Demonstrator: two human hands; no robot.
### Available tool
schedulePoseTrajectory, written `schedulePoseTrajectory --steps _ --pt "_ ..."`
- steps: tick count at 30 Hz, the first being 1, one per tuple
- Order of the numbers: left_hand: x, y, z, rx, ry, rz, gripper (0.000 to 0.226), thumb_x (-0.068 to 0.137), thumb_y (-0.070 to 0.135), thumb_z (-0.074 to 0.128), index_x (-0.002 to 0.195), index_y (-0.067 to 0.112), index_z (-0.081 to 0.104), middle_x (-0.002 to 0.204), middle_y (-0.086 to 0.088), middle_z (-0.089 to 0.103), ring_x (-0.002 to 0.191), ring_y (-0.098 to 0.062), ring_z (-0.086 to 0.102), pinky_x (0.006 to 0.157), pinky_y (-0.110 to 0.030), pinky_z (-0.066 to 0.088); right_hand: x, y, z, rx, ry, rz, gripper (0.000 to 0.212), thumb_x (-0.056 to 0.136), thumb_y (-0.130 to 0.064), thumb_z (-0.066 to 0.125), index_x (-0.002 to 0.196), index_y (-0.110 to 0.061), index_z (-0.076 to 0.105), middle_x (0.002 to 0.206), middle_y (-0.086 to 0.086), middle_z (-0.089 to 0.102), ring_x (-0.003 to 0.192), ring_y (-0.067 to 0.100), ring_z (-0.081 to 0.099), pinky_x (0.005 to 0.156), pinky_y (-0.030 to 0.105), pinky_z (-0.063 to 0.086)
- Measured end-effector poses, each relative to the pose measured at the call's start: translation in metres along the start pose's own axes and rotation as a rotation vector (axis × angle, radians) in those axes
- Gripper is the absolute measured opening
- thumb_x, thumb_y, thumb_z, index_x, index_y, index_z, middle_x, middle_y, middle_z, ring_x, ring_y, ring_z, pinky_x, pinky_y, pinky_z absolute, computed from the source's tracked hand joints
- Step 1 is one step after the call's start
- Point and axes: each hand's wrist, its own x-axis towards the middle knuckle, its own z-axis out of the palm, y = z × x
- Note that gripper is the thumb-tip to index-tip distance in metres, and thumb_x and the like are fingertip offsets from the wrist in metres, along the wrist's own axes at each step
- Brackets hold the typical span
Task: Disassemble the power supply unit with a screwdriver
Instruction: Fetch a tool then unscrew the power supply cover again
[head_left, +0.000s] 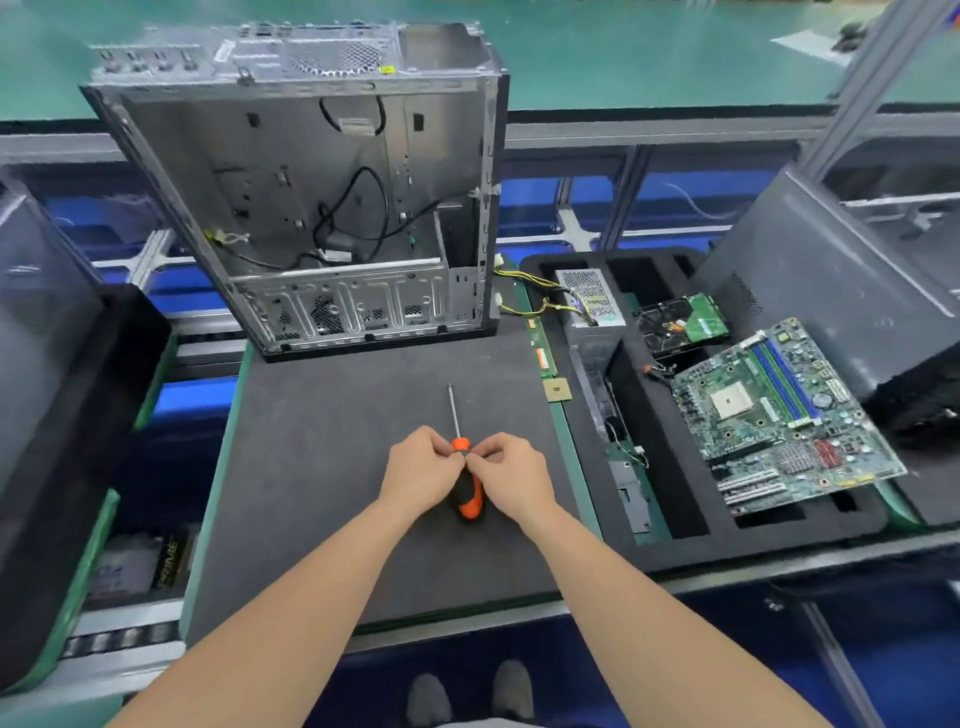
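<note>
Forearms reach in from the bottom edge. My left hand and right hand meet fingertip to fingertip over the screwdriver, both pinching at its orange collar. Whether a screw sits between the fingers is too small to tell. Screwdriver lies flat on the dark worktop mat, shaft pointing at the computer case, handle toward me, handy for pickup. Power supply unit sits to my right in the foam tray, yellow leads trailing toward the case, so I judge it already pulled out. Motherboard and hard drive are parked in the same tray, sorted apart. Case stands open, only cables left inside.
</note>
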Motion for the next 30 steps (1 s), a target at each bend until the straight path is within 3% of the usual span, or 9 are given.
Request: schedulePoseTrajectory --steps 3,5,11,16,19,22,24,27,30 --pt "0.005 0.0 -0.003 -0.054 -0.04 -0.029 0.004 0.092 0.019 0.067 0.094 0.016 0.066 0.096 -0.004 0.073 0.067 -0.02 0.076 0.068 -0.039 0.066 -0.004 -0.004 0.003 -0.056 0.017 -0.012 0.018 0.089 -0.039 0.071 0.1 -0.024 0.072 0.082 -0.013 0.07 0.088 0.011 0.066 0.062 0.019 0.043" --pt "0.007 0.001 -0.003 -0.068 -0.053 -0.022 0.004 0.092 0.013 0.064 0.092 0.014 0.068 0.098 -0.004 0.071 0.069 -0.018 0.076 0.064 -0.037 0.066 -0.006 -0.007 0.003 -0.079 0.034 -0.014 0.026 0.088 -0.042 0.074 0.102 -0.022 0.069 0.088 -0.008 0.073 0.09 0.012 0.067 0.064 0.023 0.043" --pt "0.014 0.025 0.014 -0.139 -0.188 0.048 0.02 0.097 0.01 0.057 0.088 0.017 0.073 0.097 -0.005 0.075 0.072 -0.02 0.078 0.064 -0.035 0.066 -0.009 -0.005 -0.02 -0.081 0.202 0.073 0.026 0.081 -0.042 0.077 0.094 -0.024 0.064 0.086 -0.009 0.068 0.076 0.005 0.062 0.055 0.02 0.04" --pt "0.017 0.032 0.028 -0.083 -0.267 0.069 0.013 0.098 0.012 0.058 0.092 0.014 0.069 0.093 -0.007 0.074 0.066 -0.018 0.077 0.063 -0.037 0.066 -0.003 0.008 -0.036 -0.125 0.122 0.096 0.03 0.085 -0.037 0.075 0.103 -0.015 0.066 0.087 -0.01 0.062 0.07 -0.004 0.053 0.051 0.011 0.033" --pt "0.022 0.036 0.029 0.049 -0.167 0.151 0.014 0.094 0.014 0.057 0.09 0.02 0.068 0.083 -0.001 0.074 0.074 -0.019 0.074 0.069 -0.038 0.065 0.004 0.011 -0.04 -0.171 0.066 0.099 0.027 0.084 -0.041 0.074 0.101 -0.021 0.066 0.094 -0.008 0.066 0.079 0.002 0.058 0.057 0.017 0.038" --pt "0.031 0.049 0.029 0.071 -0.039 0.236 0.015 0.092 0.014 0.059 0.095 0.026 0.067 0.078 0.007 0.068 0.078 -0.007 0.062 0.062 -0.014 0.045 0.02 0.006 -0.056 -0.157 0.103 0.084 0.027 0.081 -0.045 0.073 0.099 -0.026 0.068 0.1 -0.006 0.069 0.097 0.014 0.064 0.073 0.027 0.044" --pt "0.041 0.066 0.031 0.034 -0.045 0.265 0.017 0.091 0.011 0.061 0.098 0.025 0.067 0.076 0.006 0.065 0.074 0.002 0.057 0.055 -0.008 0.039 0.039 0.0 -0.075 -0.136 0.182 0.057 0.027 0.083 -0.041 0.072 0.104 -0.025 0.069 0.102 -0.004 0.07 0.101 0.018 0.064 0.078 0.029 0.044" --pt "0.058 0.096 0.037 -0.021 -0.072 0.289 0.029 0.085 0.005 0.062 0.106 0.025 0.069 0.088 0.0 0.068 0.084 -0.005 0.06 0.061 -0.011 0.04 0.075 -0.009 -0.109 -0.13 0.277 -0.011 0.026 0.085 -0.034 0.071 0.108 -0.021 0.069 0.104 0.0 0.067 0.103 0.021 0.063 0.084 0.033 0.049" --pt "0.08 0.125 0.053 -0.168 -0.14 0.213 0.045 0.091 0.004 0.056 0.127 0.028 0.064 0.114 0.007 0.069 0.087 -0.01 0.065 0.056 -0.019 0.048 0.118 -0.015 -0.14 -0.22 0.328 -0.063 0.036 0.086 -0.034 0.072 0.117 -0.018 0.063 0.119 0.008 0.059 0.113 0.029 0.057 0.092 0.039 0.048"
